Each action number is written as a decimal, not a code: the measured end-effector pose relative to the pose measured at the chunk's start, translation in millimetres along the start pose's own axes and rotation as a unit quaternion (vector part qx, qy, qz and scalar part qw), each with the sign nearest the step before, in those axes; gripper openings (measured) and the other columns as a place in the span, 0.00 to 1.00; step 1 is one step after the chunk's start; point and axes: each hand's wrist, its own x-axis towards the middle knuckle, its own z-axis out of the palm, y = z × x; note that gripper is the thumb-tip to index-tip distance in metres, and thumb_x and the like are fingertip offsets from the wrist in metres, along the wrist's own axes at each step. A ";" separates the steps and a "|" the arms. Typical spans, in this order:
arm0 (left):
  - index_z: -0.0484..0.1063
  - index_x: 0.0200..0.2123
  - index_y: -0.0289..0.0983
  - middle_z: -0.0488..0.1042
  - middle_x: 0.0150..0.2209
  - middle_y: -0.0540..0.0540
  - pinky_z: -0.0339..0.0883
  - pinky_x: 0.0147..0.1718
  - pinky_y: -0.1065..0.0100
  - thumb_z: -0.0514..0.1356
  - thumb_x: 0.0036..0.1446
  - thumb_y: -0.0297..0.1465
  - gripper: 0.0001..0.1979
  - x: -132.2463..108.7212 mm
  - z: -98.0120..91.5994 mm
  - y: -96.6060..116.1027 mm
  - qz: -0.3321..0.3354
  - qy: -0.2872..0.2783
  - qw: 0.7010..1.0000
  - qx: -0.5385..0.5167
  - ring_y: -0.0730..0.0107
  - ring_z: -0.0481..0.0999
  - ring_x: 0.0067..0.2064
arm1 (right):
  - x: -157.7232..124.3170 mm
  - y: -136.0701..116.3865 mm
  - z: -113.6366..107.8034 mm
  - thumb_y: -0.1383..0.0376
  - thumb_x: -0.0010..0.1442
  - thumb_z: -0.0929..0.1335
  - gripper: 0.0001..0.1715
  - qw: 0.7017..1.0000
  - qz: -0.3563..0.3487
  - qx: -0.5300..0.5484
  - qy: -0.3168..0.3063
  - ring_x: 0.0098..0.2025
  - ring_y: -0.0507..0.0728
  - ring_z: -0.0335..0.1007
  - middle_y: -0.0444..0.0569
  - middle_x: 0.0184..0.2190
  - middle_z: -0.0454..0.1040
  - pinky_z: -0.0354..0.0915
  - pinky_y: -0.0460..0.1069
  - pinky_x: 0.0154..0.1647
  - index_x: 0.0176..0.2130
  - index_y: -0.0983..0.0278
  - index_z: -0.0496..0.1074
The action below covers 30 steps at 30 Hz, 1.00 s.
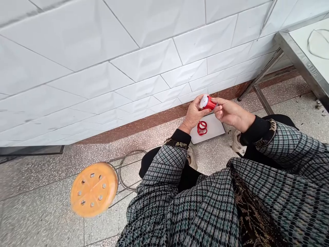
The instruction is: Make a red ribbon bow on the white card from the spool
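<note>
My left hand [194,113] is wrapped round a small spool of red thread or ribbon [211,104], whose white end disc faces up and to the left. From the right, my right hand [232,112] pinches the red side of the spool with thumb and fingertips. Whether a loose end lies between those fingers is too small to tell. Below my hands, red looped cords [202,128] lie on a flat white board [214,129] with a dark edge. My left hand hides part of that board.
An orange round stool [94,189] with metal legs appears tipped on the speckled floor [46,192] at left. A metal-framed table [303,58] stands at right, with a thin wire loop [320,43] on top. The white tiled wall [151,65] rises ahead; my shoes [238,143] flank the board.
</note>
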 end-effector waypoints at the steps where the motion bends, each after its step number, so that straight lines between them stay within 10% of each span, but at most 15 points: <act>1: 0.75 0.53 0.39 0.81 0.50 0.42 0.71 0.54 0.59 0.80 0.41 0.46 0.38 0.0 -1.1 -1.3 0.001 -0.002 1.000 0.002 0.61 0.79 0.51 | 0.3 -1.1 -0.1 0.71 0.74 0.68 0.06 1.000 0.012 0.001 -0.001 0.12 0.42 0.56 0.36 0.20 0.67 0.60 0.36 0.12 0.41 0.64 0.71; 12: 0.76 0.45 0.41 0.72 0.26 0.55 0.62 0.23 0.72 0.79 0.41 0.50 0.32 -6.5 22.3 5.3 -0.078 0.085 0.984 -0.138 0.80 0.66 0.23 | -4.1 19.1 4.7 0.71 0.72 0.71 0.06 0.989 -0.120 -0.083 -0.014 0.19 0.45 0.66 0.40 0.24 0.74 0.65 0.38 0.17 0.39 0.65 0.74; 20: 0.75 0.56 0.41 0.81 0.51 0.43 0.74 0.51 0.61 0.80 0.41 0.45 0.40 1.7 -0.4 0.0 0.024 0.010 1.000 0.008 0.63 0.80 0.49 | -1.1 -0.9 4.5 0.73 0.76 0.65 0.11 1.000 -0.013 -0.008 0.023 0.13 0.42 0.54 0.36 0.20 0.66 0.56 0.35 0.12 0.39 0.64 0.71; 30: 0.71 0.53 0.42 0.78 0.44 0.47 0.74 0.47 0.62 0.79 0.43 0.48 0.37 1.1 0.6 3.1 0.024 0.036 0.999 0.009 0.66 0.78 0.45 | 4.7 -7.1 0.4 0.69 0.74 0.70 0.03 0.997 0.001 -0.065 -0.046 0.16 0.44 0.60 0.38 0.23 0.70 0.62 0.36 0.14 0.48 0.64 0.74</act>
